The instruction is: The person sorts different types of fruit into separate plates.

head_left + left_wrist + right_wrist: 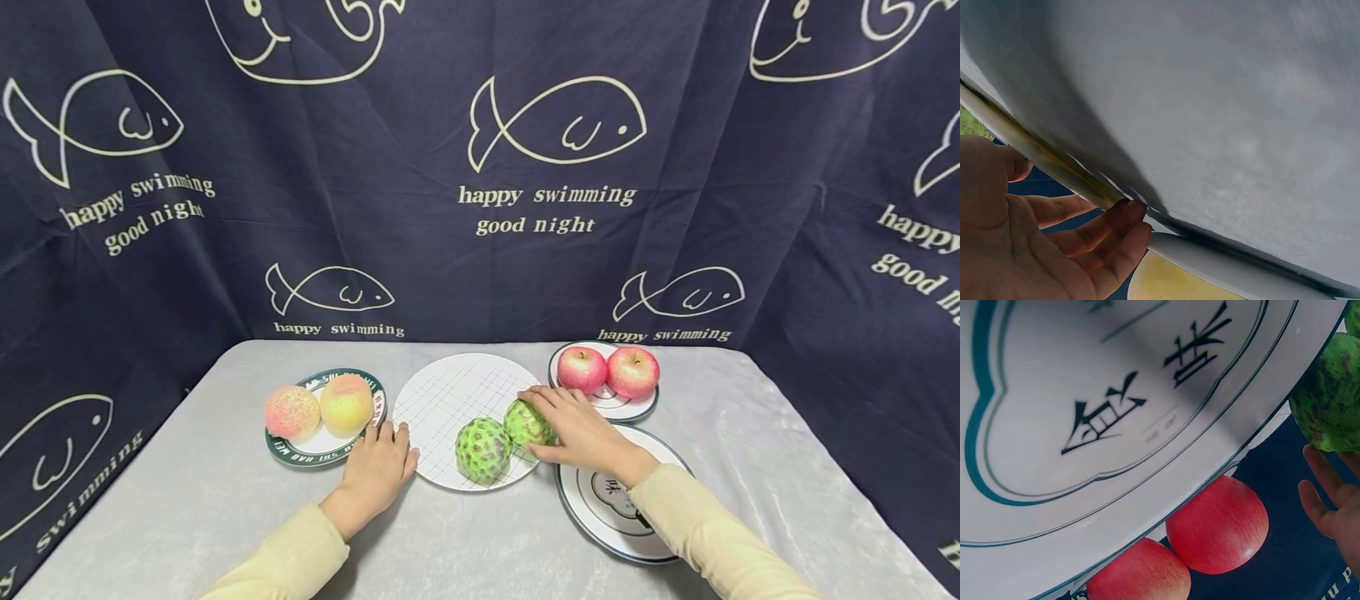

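Note:
Two green sugar apples sit side by side on a round white plate with a grid pattern [435,392]. My right hand [577,429] holds the right-hand sugar apple [525,423], thumb at its near side and fingers over its top. In the right wrist view, fingertips [1315,456] meet the green fruit [1329,394]. The other sugar apple [483,450] stands just left of it, nearer the front. My left hand [375,471] rests between the white plate and a green-rimmed oval plate [303,457], its fingers relaxed and holding nothing. That oval plate bears two peaches [292,412].
At the back right, two red apples [633,372] lie on a small plate [628,408]. A larger plate with dark lettering [592,512] is under my right forearm. A grey cloth [465,542] covers the table, and a dark fish-print curtain [555,275] hangs behind.

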`<state>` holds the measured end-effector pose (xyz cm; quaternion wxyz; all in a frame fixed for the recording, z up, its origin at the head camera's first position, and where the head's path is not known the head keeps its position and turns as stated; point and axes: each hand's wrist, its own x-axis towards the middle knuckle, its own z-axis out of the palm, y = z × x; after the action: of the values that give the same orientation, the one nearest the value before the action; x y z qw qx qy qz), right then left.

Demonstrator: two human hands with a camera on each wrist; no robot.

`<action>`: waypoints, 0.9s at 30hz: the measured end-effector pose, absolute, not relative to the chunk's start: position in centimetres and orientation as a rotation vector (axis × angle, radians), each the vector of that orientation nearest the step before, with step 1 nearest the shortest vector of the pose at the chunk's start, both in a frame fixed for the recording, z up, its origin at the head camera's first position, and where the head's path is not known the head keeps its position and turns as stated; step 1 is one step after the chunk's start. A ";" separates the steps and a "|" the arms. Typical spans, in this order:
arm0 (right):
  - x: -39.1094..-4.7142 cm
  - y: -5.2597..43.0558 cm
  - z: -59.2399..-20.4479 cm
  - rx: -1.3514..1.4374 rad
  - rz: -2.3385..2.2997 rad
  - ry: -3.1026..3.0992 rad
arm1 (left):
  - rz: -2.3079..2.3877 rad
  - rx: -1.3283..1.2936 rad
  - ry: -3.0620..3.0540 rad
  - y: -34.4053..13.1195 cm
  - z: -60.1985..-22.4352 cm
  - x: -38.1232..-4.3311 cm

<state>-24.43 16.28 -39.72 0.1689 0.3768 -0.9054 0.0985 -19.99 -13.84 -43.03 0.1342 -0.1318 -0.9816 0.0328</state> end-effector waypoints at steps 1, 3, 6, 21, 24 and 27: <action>-24.4 16.3 -39.7 1.072 0.278 -2.580 | 0.095 -0.382 -2.845 -13.8 -43.0 -20.0; -24.4 16.3 -39.8 1.073 0.280 -2.592 | 0.094 -0.381 -2.847 -13.8 -43.0 -20.0; -24.5 16.4 -39.9 1.077 0.289 -2.608 | 0.094 -0.381 -2.849 -13.8 -43.0 -20.0; -24.6 16.5 -40.0 1.100 0.333 -2.630 | 0.087 -0.384 -2.840 -13.9 -43.0 -20.0; -24.6 16.5 -40.0 1.099 0.332 -2.628 | 0.088 -0.384 -2.833 -13.9 -43.0 -20.0; -24.6 16.4 -40.1 1.098 0.328 -2.627 | 0.090 -0.383 -2.833 -13.9 -42.9 -19.9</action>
<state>-24.58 16.44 -40.06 0.1374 0.3794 -0.9079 0.1135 -19.92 -13.86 -42.93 0.1403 -0.1326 -0.9807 0.0313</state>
